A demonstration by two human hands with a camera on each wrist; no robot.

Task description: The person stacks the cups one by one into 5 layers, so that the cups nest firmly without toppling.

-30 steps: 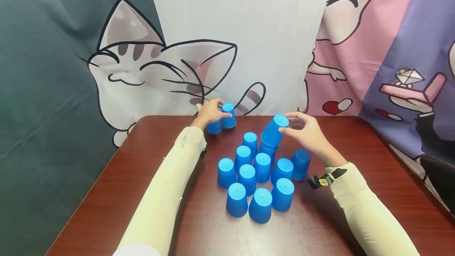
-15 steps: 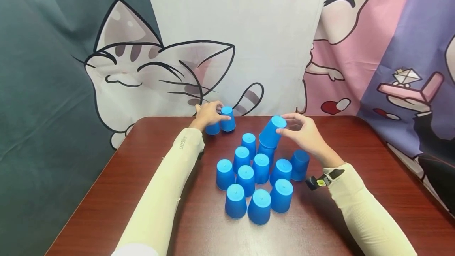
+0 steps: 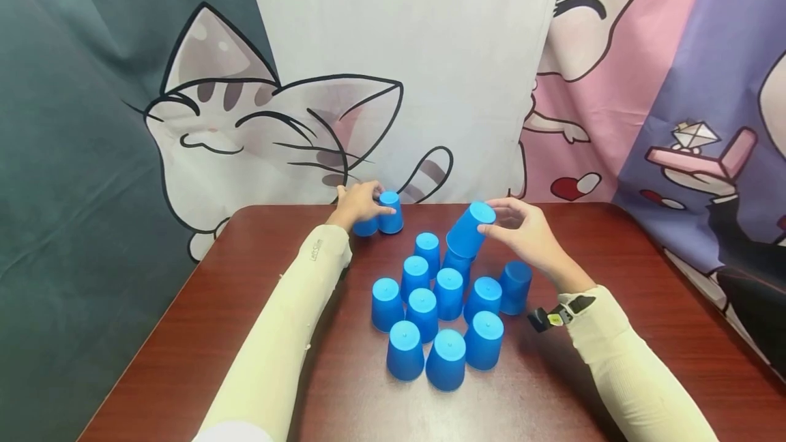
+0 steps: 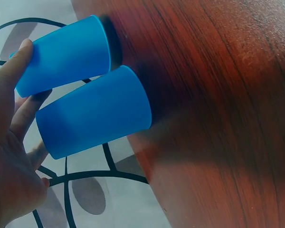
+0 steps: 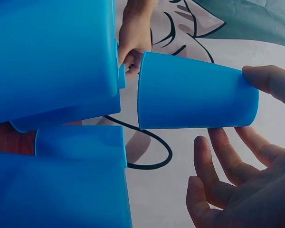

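At the table's back edge my left hand (image 3: 358, 204) pinches the base end of an upside-down blue plastic cup (image 3: 391, 215). A second blue cup (image 3: 366, 226) stands close beside it, partly hidden by that hand; in the left wrist view my fingers pass between the two. My right hand (image 3: 527, 232) holds another blue cup (image 5: 194, 92) near its base, thumb on one side and fingertips on the other. This cup is tilted, mouth down and to the left, and overlaps an upside-down cup (image 3: 457, 266) behind the group in the head view.
Several upside-down blue cups (image 3: 449, 295) stand grouped on the reddish-brown table (image 3: 245, 333), nearer than both hands. A darker-looking cup (image 3: 516, 288) is at the group's right, by my right wrist. A printed cat curtain (image 3: 344, 12) hangs behind the table.
The cup in my left hand has come down slightly toward the table, beside its neighbour. My right hand and its tilted cup stay almost still. The head view has shifted a little.
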